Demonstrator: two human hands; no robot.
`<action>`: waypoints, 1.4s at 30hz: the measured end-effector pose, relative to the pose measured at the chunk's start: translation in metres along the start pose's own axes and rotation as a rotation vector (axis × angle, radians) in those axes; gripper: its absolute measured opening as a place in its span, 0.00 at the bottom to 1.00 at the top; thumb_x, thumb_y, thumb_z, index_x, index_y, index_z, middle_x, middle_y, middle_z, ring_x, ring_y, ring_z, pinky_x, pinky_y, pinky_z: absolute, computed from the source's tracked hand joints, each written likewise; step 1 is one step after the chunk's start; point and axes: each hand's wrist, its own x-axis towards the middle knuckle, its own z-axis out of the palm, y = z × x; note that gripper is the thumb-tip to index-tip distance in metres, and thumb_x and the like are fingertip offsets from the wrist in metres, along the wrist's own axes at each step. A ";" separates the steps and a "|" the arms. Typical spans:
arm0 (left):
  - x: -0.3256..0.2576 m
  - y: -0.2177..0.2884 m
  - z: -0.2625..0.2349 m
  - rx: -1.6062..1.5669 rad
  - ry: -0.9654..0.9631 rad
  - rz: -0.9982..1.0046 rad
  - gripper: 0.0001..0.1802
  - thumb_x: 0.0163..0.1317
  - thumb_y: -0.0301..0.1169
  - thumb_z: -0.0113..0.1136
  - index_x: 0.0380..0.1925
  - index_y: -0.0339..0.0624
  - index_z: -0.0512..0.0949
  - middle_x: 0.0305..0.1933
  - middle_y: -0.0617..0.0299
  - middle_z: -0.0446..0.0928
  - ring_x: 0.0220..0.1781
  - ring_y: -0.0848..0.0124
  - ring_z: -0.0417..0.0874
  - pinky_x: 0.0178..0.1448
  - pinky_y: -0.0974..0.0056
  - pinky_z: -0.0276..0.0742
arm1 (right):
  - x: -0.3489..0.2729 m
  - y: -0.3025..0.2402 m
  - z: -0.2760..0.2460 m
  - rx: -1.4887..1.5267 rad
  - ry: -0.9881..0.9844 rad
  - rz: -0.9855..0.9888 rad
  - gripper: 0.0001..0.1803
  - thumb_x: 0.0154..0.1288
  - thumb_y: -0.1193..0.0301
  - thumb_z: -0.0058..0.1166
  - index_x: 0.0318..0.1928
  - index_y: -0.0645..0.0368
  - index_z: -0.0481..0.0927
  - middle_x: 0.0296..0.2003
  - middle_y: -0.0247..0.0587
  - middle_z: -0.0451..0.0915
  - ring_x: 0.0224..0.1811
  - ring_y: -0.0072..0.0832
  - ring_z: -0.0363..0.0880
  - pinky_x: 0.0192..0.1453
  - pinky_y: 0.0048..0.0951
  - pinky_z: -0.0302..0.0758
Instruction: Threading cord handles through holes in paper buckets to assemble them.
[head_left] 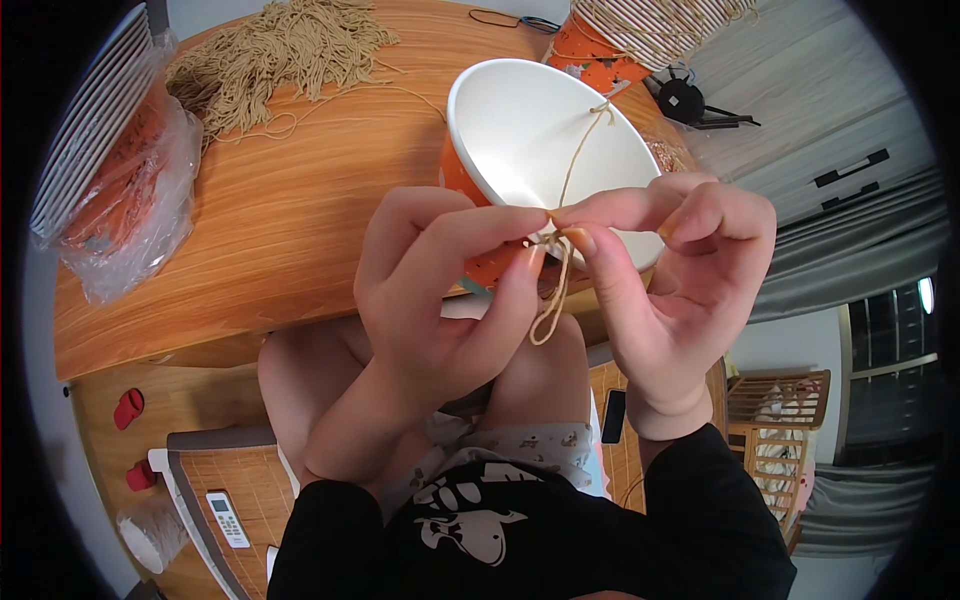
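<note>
A large paper bucket [520, 115], white inside and orange outside, tilts at the table's front edge. Tan cord [574, 165] is knotted at its far right rim and stretches across the opening toward me. Over the near rim, my left hand [440, 285] pinches the cord between thumb and forefinger. Close against it, my right hand [680, 255] pinches the same cord with its thumb and fingertips. A knot shows between the fingertips, and a small loop [545, 325] dangles below them. Part of the near rim is hidden behind my hands.
A tangled heap of tan cord [290, 60] lies at the back left. Stacked buckets in clear plastic [125, 200] stand at the left edge. Another orange bucket [590, 50] with cords strung across it is at the back right, near a small black fan-like object [682, 100].
</note>
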 end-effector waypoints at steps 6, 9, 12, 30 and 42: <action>-0.001 0.005 -0.001 -0.034 -0.041 -0.065 0.13 0.47 0.22 0.74 0.35 0.44 0.86 0.35 0.63 0.75 0.32 0.72 0.78 0.32 0.70 0.75 | -0.002 -0.002 -0.007 -0.035 -0.074 -0.069 0.24 0.61 0.85 0.63 0.43 0.55 0.59 0.34 0.46 0.87 0.38 0.24 0.77 0.50 0.25 0.67; 0.001 0.006 0.002 -0.062 -0.043 -0.094 0.12 0.46 0.22 0.74 0.32 0.46 0.86 0.34 0.64 0.75 0.31 0.72 0.77 0.31 0.69 0.74 | -0.005 -0.002 -0.010 -0.050 -0.093 -0.112 0.24 0.61 0.85 0.62 0.44 0.55 0.58 0.33 0.47 0.85 0.38 0.25 0.78 0.50 0.24 0.67; 0.004 0.005 0.000 0.079 -0.071 0.053 0.11 0.46 0.23 0.75 0.31 0.48 0.86 0.32 0.66 0.74 0.29 0.70 0.75 0.30 0.67 0.72 | -0.009 -0.005 -0.007 0.001 -0.045 -0.092 0.25 0.62 0.85 0.61 0.46 0.55 0.57 0.32 0.47 0.83 0.37 0.27 0.80 0.50 0.24 0.68; 0.000 0.007 0.001 0.260 -0.005 0.187 0.15 0.44 0.24 0.74 0.34 0.52 0.86 0.32 0.68 0.73 0.32 0.66 0.75 0.31 0.64 0.74 | -0.015 0.001 -0.017 0.060 -0.014 0.056 0.26 0.62 0.85 0.63 0.50 0.59 0.59 0.41 0.38 0.69 0.43 0.29 0.84 0.44 0.21 0.75; 0.001 0.003 0.004 0.267 0.031 0.302 0.20 0.40 0.21 0.73 0.37 0.51 0.85 0.33 0.69 0.74 0.30 0.67 0.74 0.30 0.65 0.73 | -0.016 0.009 -0.005 0.145 0.030 -0.088 0.24 0.60 0.88 0.63 0.46 0.59 0.61 0.39 0.43 0.75 0.39 0.28 0.83 0.45 0.21 0.75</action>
